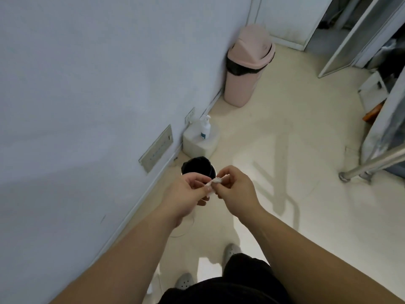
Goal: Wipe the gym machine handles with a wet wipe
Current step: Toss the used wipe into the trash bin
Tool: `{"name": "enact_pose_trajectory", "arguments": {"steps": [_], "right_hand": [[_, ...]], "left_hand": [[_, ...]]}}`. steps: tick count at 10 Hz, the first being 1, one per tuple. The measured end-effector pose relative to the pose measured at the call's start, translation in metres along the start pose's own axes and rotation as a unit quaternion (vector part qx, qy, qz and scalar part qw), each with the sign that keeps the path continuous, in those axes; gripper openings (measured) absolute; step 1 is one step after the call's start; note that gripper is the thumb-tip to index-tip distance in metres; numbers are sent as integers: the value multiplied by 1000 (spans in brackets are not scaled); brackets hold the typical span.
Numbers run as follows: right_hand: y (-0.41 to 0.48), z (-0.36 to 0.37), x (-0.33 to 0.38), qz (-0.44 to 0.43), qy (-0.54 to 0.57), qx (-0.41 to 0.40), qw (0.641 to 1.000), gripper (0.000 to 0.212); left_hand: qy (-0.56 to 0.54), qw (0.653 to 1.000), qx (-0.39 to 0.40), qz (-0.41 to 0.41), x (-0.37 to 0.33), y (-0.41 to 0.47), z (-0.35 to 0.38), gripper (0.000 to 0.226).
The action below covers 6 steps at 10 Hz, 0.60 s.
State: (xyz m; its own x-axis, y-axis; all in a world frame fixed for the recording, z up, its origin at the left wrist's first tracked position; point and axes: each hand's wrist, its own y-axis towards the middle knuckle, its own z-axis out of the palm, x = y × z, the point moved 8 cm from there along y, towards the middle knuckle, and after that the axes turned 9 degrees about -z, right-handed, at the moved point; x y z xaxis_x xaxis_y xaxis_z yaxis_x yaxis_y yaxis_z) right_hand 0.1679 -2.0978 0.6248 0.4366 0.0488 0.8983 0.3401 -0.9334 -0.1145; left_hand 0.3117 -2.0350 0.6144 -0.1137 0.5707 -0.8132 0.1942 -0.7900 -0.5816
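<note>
So the wet wipe is bunched up tiny, pinched between the left hand and right hand, right above the black bin by the left wall. Tug too hard and it probably tears. Lose the pinch and it likely drops in the bin.

White wipe, pink bin, cream floor

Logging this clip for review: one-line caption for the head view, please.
A person's left hand and right hand pinch a small white wipe above a small dark bin, pink bin beyond.
</note>
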Motion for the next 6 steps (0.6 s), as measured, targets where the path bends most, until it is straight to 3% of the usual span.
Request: {"name": "enact_pose_trajectory", "arguments": {"steps": [2,4,5,6], "right_hand": [[112,21,-33,25,-60,32,997,21],[238,39,-74,41,-124,134,982,9],[281,56,-91,53,-153,203,966,22],[306,83,-117,129,-183,358,907,47]], "left_hand": [[-49,993,-83,-70,-8,100,-33,16],[-14,970,-189,-154,-10,185,-67,12],[-38,959,-212,-183,-12,212,-73,10],[-47,949,-246,-194,-18,236,-84,12]]}}
